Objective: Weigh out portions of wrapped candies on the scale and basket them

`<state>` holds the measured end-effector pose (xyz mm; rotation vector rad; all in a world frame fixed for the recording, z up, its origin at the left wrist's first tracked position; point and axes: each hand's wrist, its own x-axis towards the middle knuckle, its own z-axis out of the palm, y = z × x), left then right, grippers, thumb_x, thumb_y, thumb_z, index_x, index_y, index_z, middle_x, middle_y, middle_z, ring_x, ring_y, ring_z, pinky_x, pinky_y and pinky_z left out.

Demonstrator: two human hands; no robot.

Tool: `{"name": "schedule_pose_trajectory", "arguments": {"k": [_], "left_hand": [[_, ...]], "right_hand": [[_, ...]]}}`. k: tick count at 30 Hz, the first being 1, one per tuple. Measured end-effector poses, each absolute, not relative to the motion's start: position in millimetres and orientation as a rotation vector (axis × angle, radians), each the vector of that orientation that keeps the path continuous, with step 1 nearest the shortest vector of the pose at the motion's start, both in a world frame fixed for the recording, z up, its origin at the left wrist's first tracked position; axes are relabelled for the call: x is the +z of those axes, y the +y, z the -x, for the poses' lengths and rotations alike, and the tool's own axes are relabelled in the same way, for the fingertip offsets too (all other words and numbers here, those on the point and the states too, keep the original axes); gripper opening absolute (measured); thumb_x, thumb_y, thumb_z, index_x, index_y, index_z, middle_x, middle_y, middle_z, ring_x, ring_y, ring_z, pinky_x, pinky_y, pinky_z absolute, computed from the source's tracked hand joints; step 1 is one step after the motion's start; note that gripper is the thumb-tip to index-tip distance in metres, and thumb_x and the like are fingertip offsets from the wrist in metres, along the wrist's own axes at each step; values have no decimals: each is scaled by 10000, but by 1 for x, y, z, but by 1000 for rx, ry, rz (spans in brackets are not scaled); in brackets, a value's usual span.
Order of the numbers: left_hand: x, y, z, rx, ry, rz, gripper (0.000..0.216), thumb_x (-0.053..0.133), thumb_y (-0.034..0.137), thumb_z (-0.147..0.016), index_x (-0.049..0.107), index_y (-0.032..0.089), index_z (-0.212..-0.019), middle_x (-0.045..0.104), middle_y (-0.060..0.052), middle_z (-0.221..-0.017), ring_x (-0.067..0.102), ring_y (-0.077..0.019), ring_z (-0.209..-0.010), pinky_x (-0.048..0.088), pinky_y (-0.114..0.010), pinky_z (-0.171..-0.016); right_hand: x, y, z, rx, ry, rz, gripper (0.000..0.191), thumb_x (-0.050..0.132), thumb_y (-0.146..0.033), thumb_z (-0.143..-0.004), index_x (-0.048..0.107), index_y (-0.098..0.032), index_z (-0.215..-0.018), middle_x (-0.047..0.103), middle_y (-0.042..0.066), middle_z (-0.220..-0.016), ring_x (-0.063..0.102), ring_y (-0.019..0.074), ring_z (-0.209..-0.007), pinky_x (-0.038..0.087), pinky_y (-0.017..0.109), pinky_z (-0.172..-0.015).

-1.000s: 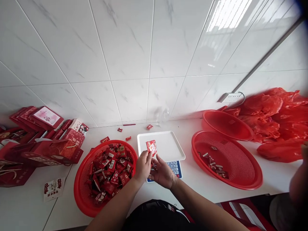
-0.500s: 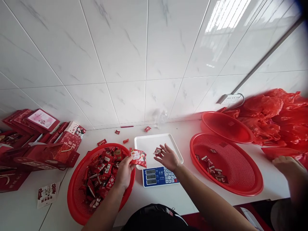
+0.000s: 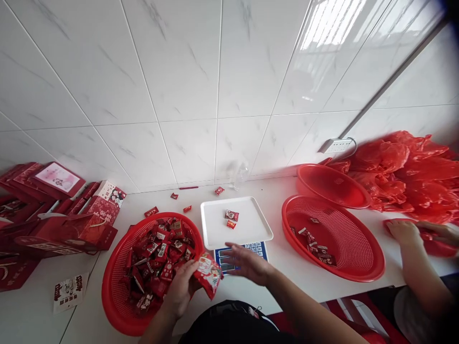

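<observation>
My left hand (image 3: pixel 182 286) grips a red printed packet (image 3: pixel 209 274) in front of the left basket's edge. Fingers stretched and holding nothing, my right hand (image 3: pixel 249 263) hovers over the blue keypad and display of the scale (image 3: pixel 258 249). Two small wrapped sweets, a dark red one (image 3: pixel 232 215) and an orange-red one (image 3: pixel 231 224), lie on the scale's white tray (image 3: pixel 211 236). At the left, a red perforated basket (image 3: pixel 111 306) holds a heap of red-wrapped sweets (image 3: pixel 161 251).
Another red basket (image 3: pixel 353 239) at the right holds several sweets, with a further basket (image 3: pixel 332 186) behind it. Red gift boxes (image 3: pixel 68 210) stand far left; red plastic bags (image 3: pixel 398 162) are piled far right. A co-worker's hands (image 3: pixel 405 234) touch a red bag. A power strip (image 3: pixel 336 145) sits against the wall.
My right hand has drawn back from the tray toward me, and sweets now lie there. My left hand has lowered the packet toward me. The co-worker's hands have moved onto a red bag.
</observation>
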<state>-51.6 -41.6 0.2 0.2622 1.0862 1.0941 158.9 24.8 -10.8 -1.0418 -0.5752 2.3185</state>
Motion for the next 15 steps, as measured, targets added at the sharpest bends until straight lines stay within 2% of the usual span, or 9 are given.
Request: {"name": "schedule_pose_trajectory", "arguments": {"k": [2, 4, 7, 10, 12, 15], "left_hand": [[2, -42, 35, 1024, 1088, -483, 150, 673, 314, -686, 627, 171, -700, 615, 2, -666, 572, -139, -643, 456, -252, -643], [2, -39, 24, 1022, 1122, -790, 170, 668, 320, -691, 619, 178, -614, 573, 5, -608, 527, -129, -621, 420, -227, -635], [-6, -31, 29, 1113, 1247, -1056, 155, 633, 316, -720, 622, 203, -614, 580, -27, -665, 525, -162, -705, 402, -243, -736], [-26, -24, 56, 1172, 1561, -1172, 89, 629, 288, -707, 644, 231, -774, 609, -70, -887, 513, -233, -960, 340, -315, -916], [-41, -22, 77, 1038, 1809, -1308, 322, 652, 252, -666, 611, 239, -985, 545, -95, -1152, 396, -280, -1172, 241, -387, -1014], [-61, -18, 97, 649, 1975, -1492, 566, 667, 241, -634, 517, 228, -1180, 347, -134, -1387, 223, -340, -1300, 157, -471, -1039]], "right_hand": [[-15, 4, -146, 2462, -612, 958, 514, 679, -385, -706, 501, -217, -1157, 619, 85, -1060, 622, 214, -903, 478, 427, -780], [-19, -11, -139, 2507, -566, 941, 479, 690, -367, -699, 521, -201, -1115, 652, 69, -958, 646, 206, -823, 494, 361, -691], [-24, -18, -145, 2428, -436, 1024, 373, 688, -324, -707, 557, -189, -1029, 673, 52, -910, 658, 183, -781, 482, 283, -649], [-25, -16, -163, 2318, -321, 1064, 268, 663, -285, -736, 582, -189, -972, 683, 35, -901, 657, 159, -788, 479, 278, -729], [-25, -16, -175, 2270, -256, 1070, 209, 648, -280, -750, 599, -177, -926, 685, 31, -866, 654, 153, -781, 475, 285, -762], [-25, -22, -183, 2246, -180, 1070, 178, 635, -298, -764, 616, -163, -880, 682, 26, -814, 649, 142, -755, 472, 277, -762]]}}
